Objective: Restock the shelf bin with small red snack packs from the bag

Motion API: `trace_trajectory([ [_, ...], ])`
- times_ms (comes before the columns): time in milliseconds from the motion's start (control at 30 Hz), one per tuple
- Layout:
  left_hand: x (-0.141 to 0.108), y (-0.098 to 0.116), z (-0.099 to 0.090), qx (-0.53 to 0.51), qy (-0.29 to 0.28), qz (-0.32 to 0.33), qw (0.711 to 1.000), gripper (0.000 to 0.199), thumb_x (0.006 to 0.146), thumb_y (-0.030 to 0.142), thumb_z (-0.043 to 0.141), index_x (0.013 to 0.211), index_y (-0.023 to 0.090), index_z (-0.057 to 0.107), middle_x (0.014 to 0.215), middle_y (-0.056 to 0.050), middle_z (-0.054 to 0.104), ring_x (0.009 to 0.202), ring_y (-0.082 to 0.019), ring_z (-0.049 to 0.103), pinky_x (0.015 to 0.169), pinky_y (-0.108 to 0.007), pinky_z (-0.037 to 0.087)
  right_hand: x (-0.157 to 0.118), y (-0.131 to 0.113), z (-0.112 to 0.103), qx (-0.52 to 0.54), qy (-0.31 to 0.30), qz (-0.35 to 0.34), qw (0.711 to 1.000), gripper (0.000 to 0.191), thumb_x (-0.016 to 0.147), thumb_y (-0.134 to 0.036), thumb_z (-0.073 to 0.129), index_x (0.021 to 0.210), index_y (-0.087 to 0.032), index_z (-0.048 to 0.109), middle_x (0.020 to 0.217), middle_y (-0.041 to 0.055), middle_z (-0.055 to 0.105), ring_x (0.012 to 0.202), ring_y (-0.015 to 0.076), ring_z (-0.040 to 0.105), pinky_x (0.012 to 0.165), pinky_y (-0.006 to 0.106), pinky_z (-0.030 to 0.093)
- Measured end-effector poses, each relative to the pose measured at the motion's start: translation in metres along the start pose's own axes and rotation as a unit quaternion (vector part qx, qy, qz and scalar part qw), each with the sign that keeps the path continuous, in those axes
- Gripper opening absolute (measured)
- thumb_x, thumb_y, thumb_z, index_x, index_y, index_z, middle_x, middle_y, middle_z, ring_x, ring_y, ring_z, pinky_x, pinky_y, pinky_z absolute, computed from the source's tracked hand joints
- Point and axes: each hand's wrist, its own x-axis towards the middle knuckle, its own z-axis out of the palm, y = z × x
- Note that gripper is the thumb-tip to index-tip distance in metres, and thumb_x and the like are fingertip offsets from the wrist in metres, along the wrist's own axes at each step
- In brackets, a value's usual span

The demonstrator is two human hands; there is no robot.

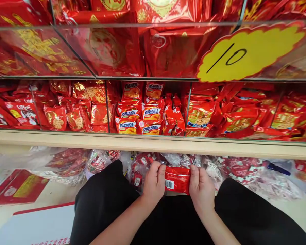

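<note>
Status: one red packet (178, 179) in hand, not set down anywhere. It's up in front of the lower shelf (153, 143), below the shelf's front edge, barcode toward the camera.

Left hand (154, 178) pinches its left end, thumb on top, fingers curled under. Right hand (202, 187) does the same at the right end. So both are gripping; packet looks roughly level and sealed, as far as I can see.

Done, judging by layout: middle compartment has orange-picture packets (128, 114) stacked in neat columns, faces out. Less tidy: red packets (173, 119) on their right in the same compartment, tilted, faces turned aside. Neighbouring compartments look well filled but jumbled.

Left: the held packet. Clear bags (68, 165) of more packets sit under the shelf; can't tell whether those are part of this job. Overall I'd call it mid-handling; total count not readable from here.
</note>
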Motion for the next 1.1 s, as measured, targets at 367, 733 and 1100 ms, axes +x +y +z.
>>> trace_trajectory([
  [367, 0.002, -0.006, -0.005, -0.055, -0.039, -0.079, 0.995, 0.024, 0.083, 0.044, 0.039, 0.072, 0.023, 0.044, 0.063, 0.005, 0.044, 0.062, -0.013, 0.043, 0.063, -0.026, 0.035, -0.009, -0.008, -0.006, 0.091, 0.000, -0.006, 0.996, 0.032, 0.088, -0.029, 0.040, 0.058, -0.019, 0.038, 0.048, -0.0057, 0.037, 0.042, 0.0065, 0.037, 0.041, 0.016, 0.033],
  [733, -0.017, 0.011, -0.006, -0.445, -0.288, -0.415, 0.739, 0.051, 0.080, 0.057, 0.035, 0.064, 0.015, 0.059, 0.051, -0.002, 0.059, 0.060, -0.016, 0.060, 0.068, -0.028, 0.045, -0.021, -0.009, 0.000, -0.036, -0.120, -0.409, 0.904, 0.024, 0.083, -0.018, 0.049, 0.059, -0.017, 0.048, 0.053, -0.0013, 0.048, 0.047, 0.0098, 0.043, 0.048, 0.025, 0.031],
  [1100, -0.009, 0.007, -0.018, -0.474, -0.326, -0.391, 0.718, 0.056, 0.084, 0.053, 0.031, 0.104, 0.009, 0.058, 0.098, -0.015, 0.067, 0.070, -0.021, 0.066, 0.062, -0.030, 0.046, -0.009, -0.009, -0.001, 0.327, -0.199, 0.243, 0.891, 0.035, 0.075, -0.048, 0.054, 0.095, -0.019, 0.054, 0.084, 0.0050, 0.060, 0.072, 0.0179, 0.058, 0.056, 0.027, 0.048],
])
